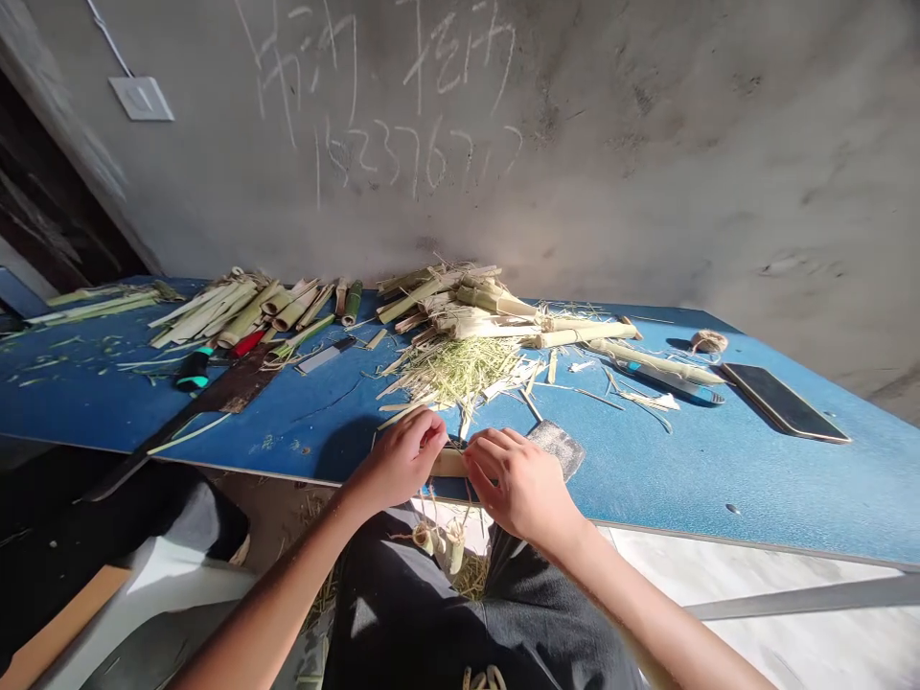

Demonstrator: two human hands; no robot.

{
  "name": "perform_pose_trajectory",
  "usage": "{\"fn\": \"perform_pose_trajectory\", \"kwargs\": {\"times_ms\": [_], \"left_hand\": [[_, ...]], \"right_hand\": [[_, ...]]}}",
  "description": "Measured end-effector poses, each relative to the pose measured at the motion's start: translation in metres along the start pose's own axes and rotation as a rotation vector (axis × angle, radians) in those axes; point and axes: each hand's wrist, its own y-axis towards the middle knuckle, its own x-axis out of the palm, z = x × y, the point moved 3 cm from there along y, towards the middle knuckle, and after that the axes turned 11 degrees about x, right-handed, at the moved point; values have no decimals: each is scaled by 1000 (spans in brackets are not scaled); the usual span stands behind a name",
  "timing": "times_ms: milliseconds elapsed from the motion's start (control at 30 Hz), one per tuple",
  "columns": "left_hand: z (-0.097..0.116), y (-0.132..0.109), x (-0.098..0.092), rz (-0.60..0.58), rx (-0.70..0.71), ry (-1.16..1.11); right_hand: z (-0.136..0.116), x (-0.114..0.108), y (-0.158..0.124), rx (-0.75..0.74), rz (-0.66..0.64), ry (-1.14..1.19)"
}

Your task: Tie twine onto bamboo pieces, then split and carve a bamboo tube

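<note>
- Both my hands are up at the front edge of the blue tabletop [682, 484], close together, right above my lap [402, 613].
- Left fingers [431, 426] are closed in a pinch on what looks like a thin string [455, 444]. Right fingers [490, 447] look pinched on it too, though my knuckles cover most of that grip.
- There's a pale bamboo strip [449, 464] between my hands, just by the edge.
- Done so far, as I read it: a couple of short bamboo pieces [451, 548] are cut and dangling on cords [432, 495] below the edge. Where the cords end up top is hidden, so no clue if they're on the strip.
- Not done, I'd say: no finished knot that I can see in the string between my hands.
- The bamboo pile [460, 297] behind the shavings [467, 369] is loose, no cord on it that I can make out. Can't tell how much of it gets used, so call me partway.
- Also around: twine ball [709, 342] and phone [787, 398] off to the right, big knife [234, 391] on the left, grey block [559, 447] just beside my right hand.
</note>
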Motion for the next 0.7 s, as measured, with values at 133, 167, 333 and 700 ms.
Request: {"fn": "perform_pose_trajectory", "kwargs": {"times_ms": [133,167,333,700], "left_hand": [[0,0,0,5,7,-12],[0,0,0,8,5,-19],[-1,-1,-2,5,-3,-46],[-3,-2,-1,33,-13,-30]], "right_hand": [[2,3,1,79,2,47],[3,4,1,98,1,68],[5,5,2,95,-13,152],[-2,0,-3,10,-9,-89]]}}
